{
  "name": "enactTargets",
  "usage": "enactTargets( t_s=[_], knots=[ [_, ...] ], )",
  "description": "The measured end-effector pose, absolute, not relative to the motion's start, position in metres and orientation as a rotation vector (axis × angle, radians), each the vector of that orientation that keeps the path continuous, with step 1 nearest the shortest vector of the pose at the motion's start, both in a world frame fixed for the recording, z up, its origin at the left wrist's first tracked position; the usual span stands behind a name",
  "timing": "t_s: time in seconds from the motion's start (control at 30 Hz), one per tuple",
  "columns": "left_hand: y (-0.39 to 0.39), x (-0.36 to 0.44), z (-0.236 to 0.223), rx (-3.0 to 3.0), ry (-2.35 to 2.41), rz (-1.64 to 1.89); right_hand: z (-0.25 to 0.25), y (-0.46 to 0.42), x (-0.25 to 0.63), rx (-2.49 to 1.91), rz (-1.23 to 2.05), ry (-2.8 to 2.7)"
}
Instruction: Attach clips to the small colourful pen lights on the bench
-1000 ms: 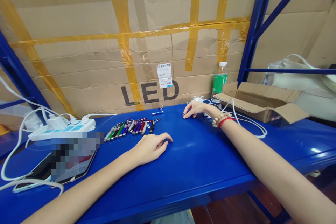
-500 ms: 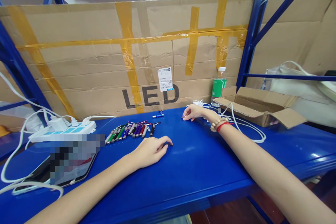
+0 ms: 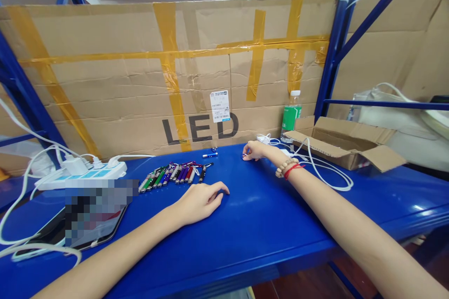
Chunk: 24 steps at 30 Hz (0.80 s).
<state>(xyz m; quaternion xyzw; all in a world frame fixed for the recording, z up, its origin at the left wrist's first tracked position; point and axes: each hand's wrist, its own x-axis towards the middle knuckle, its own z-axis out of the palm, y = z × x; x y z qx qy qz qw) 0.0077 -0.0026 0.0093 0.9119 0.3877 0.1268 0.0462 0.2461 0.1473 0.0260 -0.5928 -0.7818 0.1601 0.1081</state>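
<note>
My right hand [image 3: 256, 150], with a bead bracelet and red cord at the wrist, is at the back of the blue shelf. Its fingers pinch a small purple-blue shiny object [image 3: 243, 156], mostly hidden by the fingertips. My left hand [image 3: 200, 202] rests on the shelf with thumb and forefinger apart, holding nothing. Just beyond it lies a row of several small metal keychain flashlights [image 3: 175, 174] in silver, green, blue, purple, red and black. A single blue keychain flashlight [image 3: 210, 155] lies apart, behind the row and left of my right hand.
At left are a white power strip [image 3: 84, 175] with plugs and cables and a dark tablet [image 3: 115, 219], partly blurred out. A green-labelled bottle [image 3: 290, 117], an open cardboard box [image 3: 354, 161] and a white cable [image 3: 333, 187] stand or lie at right. Taped cardboard [image 3: 122, 84] closes the back.
The view has shifted very slightly. My right hand stays nearly in place, still pinching the small object; my left hand has not visibly moved.
</note>
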Motion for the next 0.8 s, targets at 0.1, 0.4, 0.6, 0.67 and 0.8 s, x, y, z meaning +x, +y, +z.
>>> enactTargets(
  t_s=[0.1, 0.4, 0.6, 0.67, 0.8],
  knots=[
    [-0.003, 0.007, 0.009, 2.784, 1.182, 0.389, 0.026, 0.148, 0.246, -1.78, 0.458, -2.297],
    [-0.004, 0.008, 0.011, 2.774, 1.175, 0.384, 0.029, 0.142, 0.237, -1.842, 0.344, -2.353],
    [-0.003, 0.008, 0.01, 2.767, 1.186, 0.418, 0.033, 0.136, 0.228, -1.861, 0.189, -2.41],
    [-0.003, 0.008, 0.01, 2.765, 1.187, 0.419, 0.032, 0.133, 0.226, -1.838, 0.142, -2.42],
    [-0.004, 0.007, 0.011, 2.781, 1.196, 0.405, 0.037, 0.125, 0.229, -1.726, 0.186, -2.473]
  ],
)
